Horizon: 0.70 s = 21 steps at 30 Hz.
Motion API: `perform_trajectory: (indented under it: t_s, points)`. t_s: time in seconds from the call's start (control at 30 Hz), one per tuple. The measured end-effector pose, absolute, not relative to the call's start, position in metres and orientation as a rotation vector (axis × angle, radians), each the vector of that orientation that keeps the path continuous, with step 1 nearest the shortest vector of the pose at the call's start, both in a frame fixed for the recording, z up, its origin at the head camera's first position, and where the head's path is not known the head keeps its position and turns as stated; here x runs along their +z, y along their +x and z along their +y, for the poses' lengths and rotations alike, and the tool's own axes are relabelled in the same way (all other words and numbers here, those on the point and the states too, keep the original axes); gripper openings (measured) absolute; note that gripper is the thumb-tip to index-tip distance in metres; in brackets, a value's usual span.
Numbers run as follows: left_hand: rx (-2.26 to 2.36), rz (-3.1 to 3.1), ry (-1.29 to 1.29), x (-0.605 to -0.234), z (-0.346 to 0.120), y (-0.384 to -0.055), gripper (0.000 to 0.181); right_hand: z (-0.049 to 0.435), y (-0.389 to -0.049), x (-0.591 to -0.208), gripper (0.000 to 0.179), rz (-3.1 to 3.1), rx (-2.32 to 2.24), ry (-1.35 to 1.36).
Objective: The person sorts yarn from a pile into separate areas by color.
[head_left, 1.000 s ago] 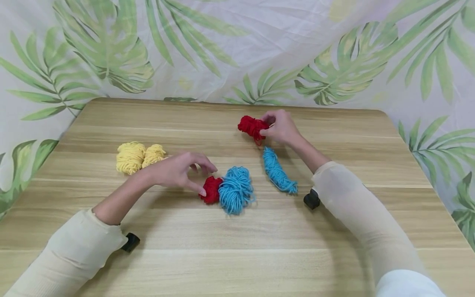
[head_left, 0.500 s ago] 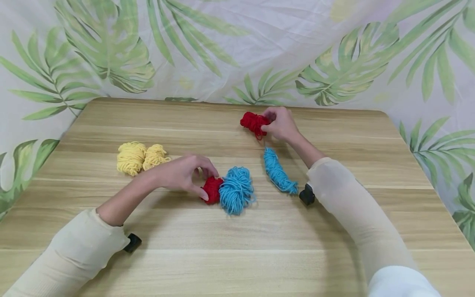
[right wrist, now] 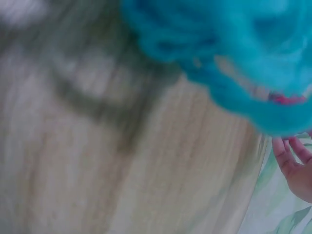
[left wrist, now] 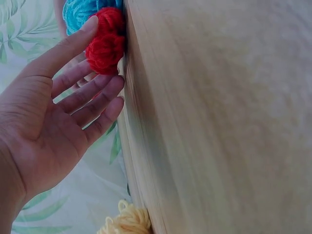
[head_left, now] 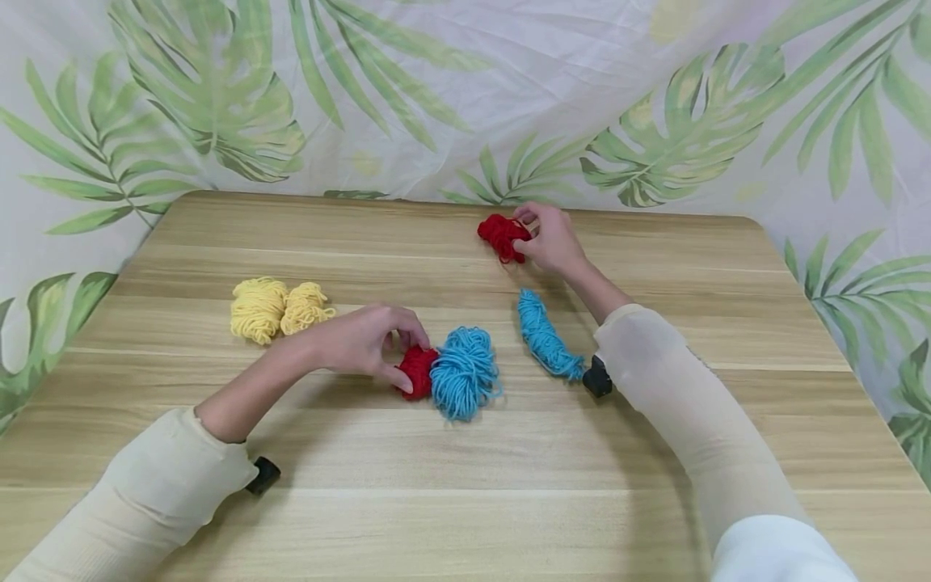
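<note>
In the head view my left hand [head_left: 367, 343] holds a small red yarn bundle [head_left: 418, 373] between thumb and fingers. This bundle lies against the left side of a round blue yarn bundle [head_left: 464, 373]. The left wrist view shows the thumb [left wrist: 63, 51] on the red yarn, with the lower fingers spread below it. Toward the table's far edge, my right hand [head_left: 550, 241] pinches the right end of another red yarn bundle [head_left: 502, 237], from which a loose loop hangs. In the right wrist view blurred blue yarn [right wrist: 195, 29] hides most of this grip.
A long blue yarn bundle [head_left: 545, 335] lies beneath the right forearm, by the black wrist camera [head_left: 598, 377]. Two yellow yarn bundles [head_left: 258, 309] sit side by side at the left, behind the left forearm. A leaf-print cloth [head_left: 407, 97] hangs behind the wooden table [head_left: 436, 517].
My right hand has moved slightly back and to the right with its red yarn bundle. The left hand's fingers have come down onto the small red one. The other bundles stay put.
</note>
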State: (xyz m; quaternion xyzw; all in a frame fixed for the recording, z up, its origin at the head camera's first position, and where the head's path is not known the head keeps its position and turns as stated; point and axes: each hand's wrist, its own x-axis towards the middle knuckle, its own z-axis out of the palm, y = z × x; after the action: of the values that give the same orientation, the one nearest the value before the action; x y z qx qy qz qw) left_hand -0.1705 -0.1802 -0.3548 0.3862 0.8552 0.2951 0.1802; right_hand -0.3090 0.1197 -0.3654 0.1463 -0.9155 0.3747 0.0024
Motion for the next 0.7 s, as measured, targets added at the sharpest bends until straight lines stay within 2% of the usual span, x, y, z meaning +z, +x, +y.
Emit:
perform_trajectory:
  t_s: [0.23,0.7]
  points:
    - [0.823,2.414,1.067,-0.3547,-0.179,-0.1699,0.039,0.1188,-0.309,-0.3651,0.035,-2.917,1.068,0.526]
    - [0.843,2.386,1.059,-0.3558,-0.1773,-0.1709,0.034,0.1175,-0.3088,-0.3641,0.032,-2.973,1.025,0.493]
